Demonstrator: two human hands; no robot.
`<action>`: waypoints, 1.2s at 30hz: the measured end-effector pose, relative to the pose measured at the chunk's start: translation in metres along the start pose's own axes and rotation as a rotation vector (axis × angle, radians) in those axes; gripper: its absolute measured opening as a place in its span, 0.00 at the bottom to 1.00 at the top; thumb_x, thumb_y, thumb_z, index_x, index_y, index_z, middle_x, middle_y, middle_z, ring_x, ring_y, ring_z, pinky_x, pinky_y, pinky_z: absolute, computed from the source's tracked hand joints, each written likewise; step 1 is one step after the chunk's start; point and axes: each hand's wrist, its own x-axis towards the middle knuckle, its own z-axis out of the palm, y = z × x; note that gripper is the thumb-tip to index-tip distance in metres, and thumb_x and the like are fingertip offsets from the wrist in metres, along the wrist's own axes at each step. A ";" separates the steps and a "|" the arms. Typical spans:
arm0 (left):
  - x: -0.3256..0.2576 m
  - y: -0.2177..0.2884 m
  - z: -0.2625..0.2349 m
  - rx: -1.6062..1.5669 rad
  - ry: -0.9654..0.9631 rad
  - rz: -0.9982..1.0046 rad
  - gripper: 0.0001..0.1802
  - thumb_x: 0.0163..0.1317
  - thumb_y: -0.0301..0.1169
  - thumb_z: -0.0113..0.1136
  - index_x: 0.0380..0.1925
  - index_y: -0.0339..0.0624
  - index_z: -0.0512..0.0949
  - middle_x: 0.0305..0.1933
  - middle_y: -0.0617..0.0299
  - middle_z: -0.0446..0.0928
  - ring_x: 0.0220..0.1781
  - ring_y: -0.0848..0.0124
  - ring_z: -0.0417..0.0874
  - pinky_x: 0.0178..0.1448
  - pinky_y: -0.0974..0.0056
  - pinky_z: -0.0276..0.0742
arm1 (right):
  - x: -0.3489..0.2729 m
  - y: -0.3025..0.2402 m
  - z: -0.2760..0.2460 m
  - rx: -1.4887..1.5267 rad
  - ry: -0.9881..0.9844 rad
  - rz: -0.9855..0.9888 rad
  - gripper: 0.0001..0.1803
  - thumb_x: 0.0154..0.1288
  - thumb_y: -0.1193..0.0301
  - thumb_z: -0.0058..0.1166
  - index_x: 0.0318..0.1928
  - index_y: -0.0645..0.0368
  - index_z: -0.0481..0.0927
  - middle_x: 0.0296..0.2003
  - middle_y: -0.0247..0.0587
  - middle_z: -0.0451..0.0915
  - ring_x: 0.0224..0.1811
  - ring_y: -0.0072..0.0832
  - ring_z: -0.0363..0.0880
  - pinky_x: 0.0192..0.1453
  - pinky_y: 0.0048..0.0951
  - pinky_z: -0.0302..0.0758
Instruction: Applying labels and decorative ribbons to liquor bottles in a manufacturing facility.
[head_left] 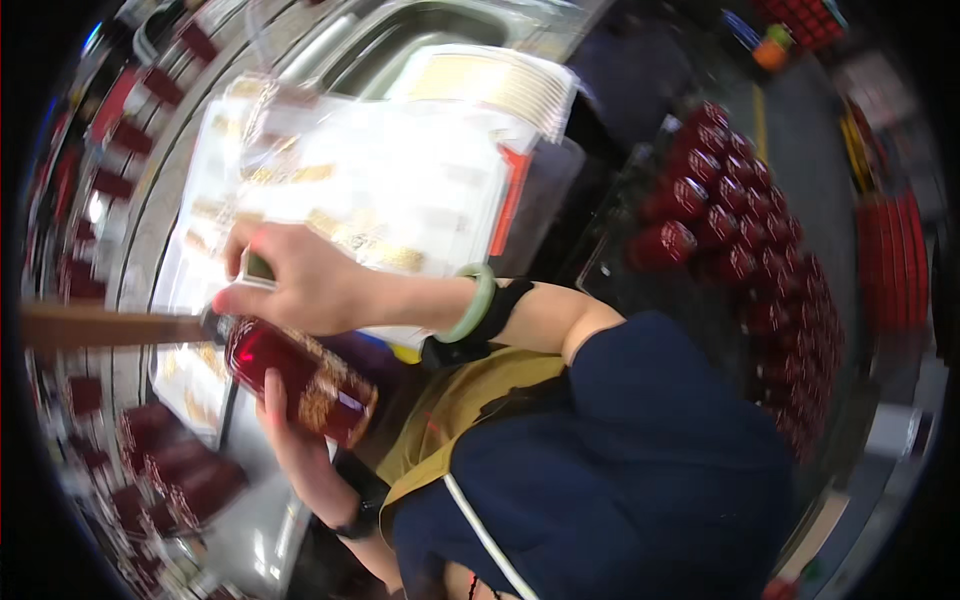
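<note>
My left hand (290, 430), with a black band at its wrist, holds a glass jar (305, 385) tilted on its side. Deep red in colour, the jar carries a gold-patterned label. My right hand (300, 280), a pale green bangle on its wrist, closes over one end of the jar. A small dark green thing (259, 266) shows between its fingers; blur hides what it is. Close by, a brown wooden bar (115, 326) reaches in from the left edge toward the jar's end. Beneath my right arm lies a large white sheet or tray (400, 165) with gold patches.
A metal sink (400, 45) and a pale ribbed stack (490, 80) lie beyond the white sheet. Many dark red jars (730, 200) crowd the right side. More dark red containers (180, 465) stand at lower left. Red crates (890, 260) are stacked at far right.
</note>
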 end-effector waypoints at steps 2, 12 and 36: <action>-0.025 0.009 0.008 0.224 -0.219 0.122 0.37 0.70 0.41 0.65 0.72 0.32 0.65 0.65 0.52 0.77 0.64 0.60 0.80 0.71 0.53 0.74 | -0.007 -0.001 -0.007 -0.082 -0.049 -0.063 0.18 0.65 0.60 0.69 0.45 0.59 0.79 0.30 0.46 0.82 0.35 0.41 0.83 0.43 0.40 0.77; -0.035 -0.001 0.126 0.959 -0.630 0.378 0.52 0.48 0.33 0.84 0.72 0.30 0.65 0.67 0.48 0.75 0.68 0.60 0.77 0.75 0.55 0.69 | -0.119 -0.096 -0.140 -0.604 -0.043 -0.155 0.13 0.65 0.59 0.67 0.38 0.56 0.88 0.39 0.50 0.80 0.42 0.52 0.83 0.47 0.47 0.78; -0.028 -0.025 0.158 0.668 -0.635 0.543 0.34 0.69 0.17 0.58 0.75 0.31 0.64 0.78 0.48 0.67 0.79 0.54 0.69 0.81 0.49 0.62 | -0.540 -0.069 -0.392 -1.658 1.300 1.191 0.11 0.71 0.60 0.57 0.46 0.49 0.87 0.49 0.48 0.80 0.48 0.53 0.85 0.49 0.53 0.82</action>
